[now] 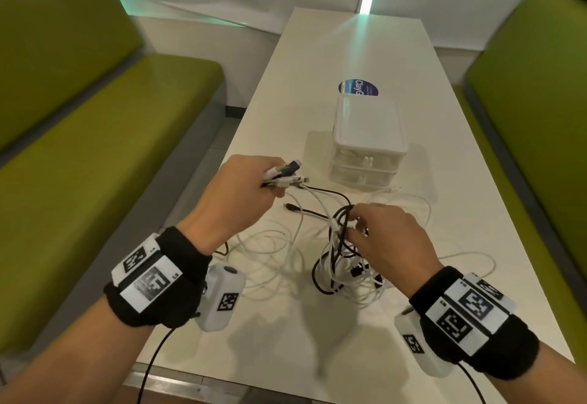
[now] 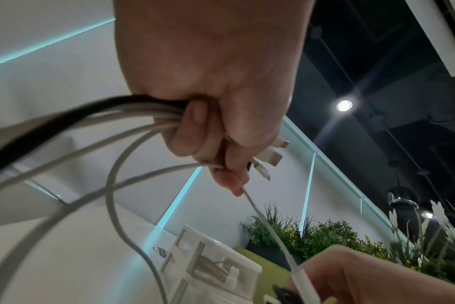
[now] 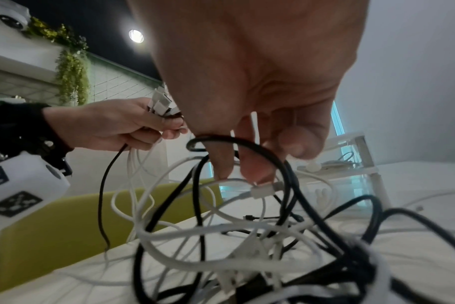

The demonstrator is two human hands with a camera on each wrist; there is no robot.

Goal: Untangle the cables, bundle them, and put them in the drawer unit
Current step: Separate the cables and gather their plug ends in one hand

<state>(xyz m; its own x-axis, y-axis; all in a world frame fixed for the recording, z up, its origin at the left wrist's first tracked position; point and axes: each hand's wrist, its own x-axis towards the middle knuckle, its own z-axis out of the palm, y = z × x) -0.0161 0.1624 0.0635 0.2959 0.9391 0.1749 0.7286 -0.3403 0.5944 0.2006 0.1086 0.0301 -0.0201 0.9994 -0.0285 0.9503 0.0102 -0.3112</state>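
Cables (image 1: 341, 263) — black and white, tangled — lie on the counter (image 1: 286, 333) before a two-drawer unit (image 1: 368, 140). Left hand (image 1: 244, 184) grips several plug ends (image 1: 286, 174); right hand (image 1: 384, 232) pinches one white plug (image 3: 262, 190). A blue sticker (image 1: 359, 87) reads "Clay".

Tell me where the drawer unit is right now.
In the head view, the drawer unit stands on the white table, just beyond the tangled cables, ahead of the right hand and before a blue sticker.

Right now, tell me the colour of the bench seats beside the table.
Green, a yellowish lime shade; the bench seats show best in the head view.
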